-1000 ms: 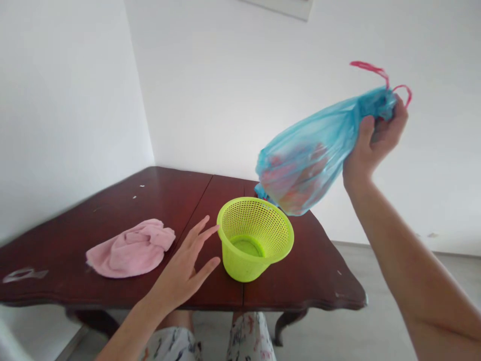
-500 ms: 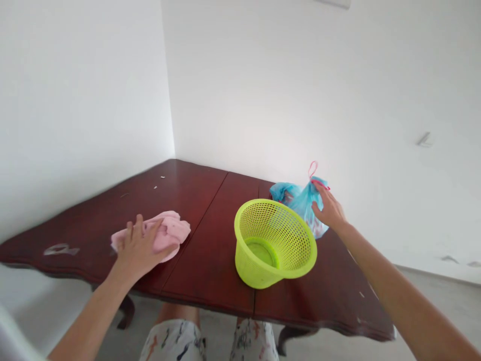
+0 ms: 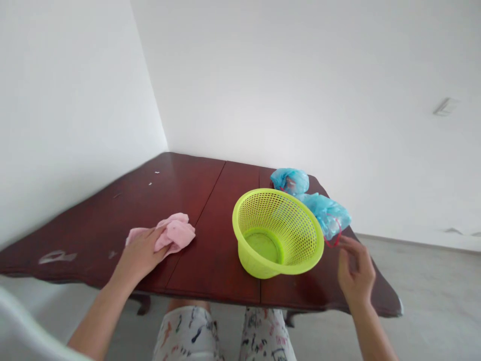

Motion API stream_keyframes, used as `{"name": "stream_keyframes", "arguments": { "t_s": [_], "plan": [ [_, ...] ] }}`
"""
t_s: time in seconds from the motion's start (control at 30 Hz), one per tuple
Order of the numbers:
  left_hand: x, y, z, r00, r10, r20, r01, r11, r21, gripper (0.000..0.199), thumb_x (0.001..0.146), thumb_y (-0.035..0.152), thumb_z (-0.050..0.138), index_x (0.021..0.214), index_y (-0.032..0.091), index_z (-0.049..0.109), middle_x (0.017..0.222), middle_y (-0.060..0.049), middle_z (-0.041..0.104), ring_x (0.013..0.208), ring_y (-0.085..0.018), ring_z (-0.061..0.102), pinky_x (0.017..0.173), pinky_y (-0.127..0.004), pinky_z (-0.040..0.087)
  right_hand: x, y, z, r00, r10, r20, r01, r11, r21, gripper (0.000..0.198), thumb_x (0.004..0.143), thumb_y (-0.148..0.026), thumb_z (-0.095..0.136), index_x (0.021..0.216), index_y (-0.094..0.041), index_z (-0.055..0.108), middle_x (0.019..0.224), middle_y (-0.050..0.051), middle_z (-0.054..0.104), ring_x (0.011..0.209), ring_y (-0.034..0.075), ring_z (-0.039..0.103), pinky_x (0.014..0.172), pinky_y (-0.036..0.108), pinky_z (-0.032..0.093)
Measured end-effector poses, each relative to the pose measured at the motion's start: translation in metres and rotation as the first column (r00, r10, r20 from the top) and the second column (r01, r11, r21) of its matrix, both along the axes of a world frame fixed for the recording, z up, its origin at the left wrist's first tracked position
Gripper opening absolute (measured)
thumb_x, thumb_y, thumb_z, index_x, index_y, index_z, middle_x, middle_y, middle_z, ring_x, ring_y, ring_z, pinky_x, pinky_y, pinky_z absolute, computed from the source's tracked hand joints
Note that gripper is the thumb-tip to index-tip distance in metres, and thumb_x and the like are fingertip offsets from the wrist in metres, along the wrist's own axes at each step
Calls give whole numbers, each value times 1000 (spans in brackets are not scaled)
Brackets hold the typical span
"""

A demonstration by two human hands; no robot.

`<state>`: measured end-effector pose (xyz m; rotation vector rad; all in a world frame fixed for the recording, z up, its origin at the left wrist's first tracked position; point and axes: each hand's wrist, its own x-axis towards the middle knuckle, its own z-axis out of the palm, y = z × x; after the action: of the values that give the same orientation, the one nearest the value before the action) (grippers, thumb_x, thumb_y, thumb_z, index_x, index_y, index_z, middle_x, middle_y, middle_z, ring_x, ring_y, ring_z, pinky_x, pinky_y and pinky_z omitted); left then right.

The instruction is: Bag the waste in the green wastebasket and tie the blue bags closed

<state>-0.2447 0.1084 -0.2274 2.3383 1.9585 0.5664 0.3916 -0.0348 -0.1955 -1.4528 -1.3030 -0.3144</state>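
Note:
My left hand [image 3: 141, 255] is closed on a crumpled pink cloth [image 3: 179, 233] lying on the dark red wooden table; its fingertips are partly hidden in the folds. To the right, my right hand [image 3: 358, 276] is above the table's right side, thumb and fingers apart, holding nothing. Its fingertips are close to the red drawstring [image 3: 337, 239] of a blue plastic bag [image 3: 325, 213], which lies on its side behind the basket. A second blue plastic bag [image 3: 291, 180] rests farther back. Between my hands stands a lime-green mesh basket [image 3: 259, 263] with nothing in it.
The table [image 3: 210, 271] has a wavy edge and seams across its top. Small white scraps [image 3: 157, 172] lie at the back left, and a pale worn patch [image 3: 57, 257] marks the left side. White walls [image 3: 240, 90] border the table behind and at left.
My right hand has come off the blue bag's neck and moved toward me; the bag has tipped over to the right. My left hand has closed on the pink cloth, bunching it up.

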Motion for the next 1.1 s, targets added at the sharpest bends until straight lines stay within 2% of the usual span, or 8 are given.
{"name": "stream_keyframes", "arguments": {
  "t_s": [0.13,0.23,0.4,0.53,0.67,0.77,0.97,1.1],
  "plan": [
    [11,-41,-10,997,-51,57,52,999,-12,57,96,51,65,144,22,78,141,-19,86,131,-47,79,120,-57,57,-60,-81,-63,906,-150,-395,204,974,99,39,107,-56,63,143,-63,77,131,13,82,118,56,82,99,90,64],
    [22,-71,-17,995,-50,83,49,999,20,59,94,48,66,147,24,76,141,-19,85,134,-49,78,121,-61,58,-80,-98,-79,947,-128,-294,151,987,57,47,108,-52,64,154,-54,73,143,16,77,137,57,76,110,92,61],
    [30,-87,-26,998,-27,59,22,996,86,57,100,49,62,151,25,75,142,-20,84,138,-51,75,126,-66,54,-43,-53,-63,979,-179,-101,164,977,-135,90,113,-61,67,191,-31,34,195,26,30,183,55,30,136,87,42],
    [37,-88,-25,999,-29,30,25,993,114,56,105,50,60,150,21,73,140,-23,84,137,-52,75,125,-64,53,-13,9,-57,984,-22,-179,-46,928,-370,93,112,-71,64,189,-27,37,199,26,23,189,50,17,146,79,29],
    [45,-95,-21,999,33,-16,-31,991,129,52,109,50,55,148,19,71,138,-23,84,137,-48,75,121,-58,53,-4,54,-47,965,152,-213,-233,869,-436,95,106,-72,65,183,-19,46,191,29,44,185,47,32,148,70,31],
    [49,-100,-23,999,41,-19,-38,990,135,51,108,48,57,146,17,71,136,-23,84,135,-46,75,120,-55,52,-4,51,-34,976,151,-160,-202,900,-386,86,109,-67,63,180,-20,51,193,29,42,182,47,38,146,74,31],
    [51,-108,-38,998,57,9,-58,971,230,51,106,40,58,147,12,71,133,-24,82,131,-47,72,119,-60,55,-59,-44,-54,986,78,-149,-72,996,47,47,119,-43,62,161,-23,71,167,22,72,160,39,67,136,70,51],
    [57,-122,-43,991,-30,131,-5,965,262,51,102,36,62,147,15,73,139,-23,81,134,-47,73,120,-64,59,-128,-124,-103,949,194,-250,-191,981,36,33,117,-33,64,146,-29,79,150,16,81,142,40,78,120,66,65]
  ]
}}
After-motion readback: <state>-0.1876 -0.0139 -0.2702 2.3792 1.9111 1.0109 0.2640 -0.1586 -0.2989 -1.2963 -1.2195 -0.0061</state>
